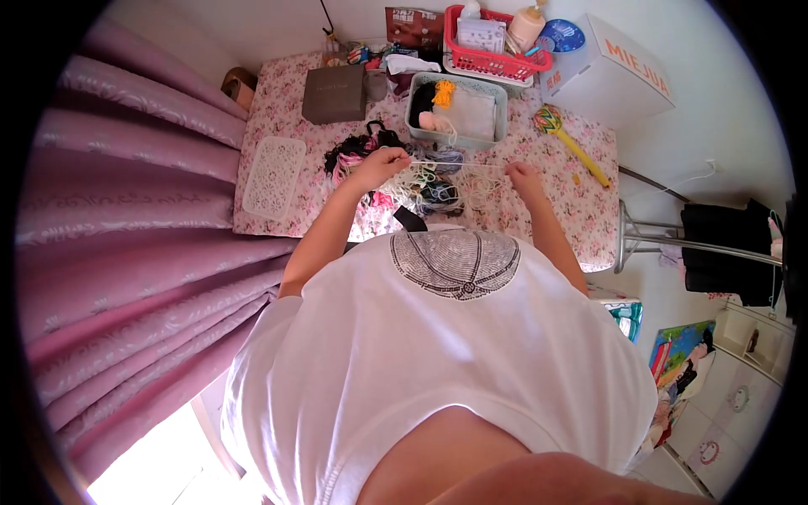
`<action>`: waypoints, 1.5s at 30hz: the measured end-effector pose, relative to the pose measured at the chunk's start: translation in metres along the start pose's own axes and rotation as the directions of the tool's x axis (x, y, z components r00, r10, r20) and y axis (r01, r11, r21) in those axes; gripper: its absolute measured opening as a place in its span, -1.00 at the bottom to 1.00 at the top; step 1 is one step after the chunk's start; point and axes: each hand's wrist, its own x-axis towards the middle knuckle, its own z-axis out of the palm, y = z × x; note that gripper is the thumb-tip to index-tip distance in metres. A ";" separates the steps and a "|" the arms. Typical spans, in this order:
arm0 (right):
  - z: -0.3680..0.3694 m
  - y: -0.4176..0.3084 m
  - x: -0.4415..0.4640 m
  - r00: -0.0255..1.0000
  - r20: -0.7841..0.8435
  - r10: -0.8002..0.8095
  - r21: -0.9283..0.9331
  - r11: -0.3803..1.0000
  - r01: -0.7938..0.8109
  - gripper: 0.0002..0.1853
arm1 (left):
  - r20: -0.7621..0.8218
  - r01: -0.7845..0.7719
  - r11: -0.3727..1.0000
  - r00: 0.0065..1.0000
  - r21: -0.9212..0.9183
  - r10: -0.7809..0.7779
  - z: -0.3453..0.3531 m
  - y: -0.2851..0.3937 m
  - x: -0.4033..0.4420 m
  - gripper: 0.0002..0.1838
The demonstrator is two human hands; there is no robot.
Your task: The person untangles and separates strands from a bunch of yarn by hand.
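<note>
A white strand of yarn [461, 164] is stretched sideways between my two hands, above the table. My left hand [385, 167] pinches one end of it, and my right hand [523, 178] pinches the other. Under and behind the strand lies a tangled heap of yarn [439, 195] in white, black, pink and grey. Black and pink yarn [353, 151] bunches up just beyond my left hand. Behind the heap stands a pale grey-green basket [502, 109] holding black, orange and peach yarn and a white packet.
A white lattice lid [274, 178] lies at the left of the flowered tablecloth [581, 231]. Toward the back stand a dark grey box [334, 94], a red basket [497, 61] of bottles and a white carton [610, 71]. A yellow-handled toy [581, 156] lies at right; pink curtains [143, 227] hang at left.
</note>
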 end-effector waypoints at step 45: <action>0.004 0.058 0.020 0.981 0.000 0.192 0.126 0.974 -0.191 -0.74 | 0.042 0.064 0.998 0.997 0.005 -0.065 0.015 -0.041 0.005 -0.83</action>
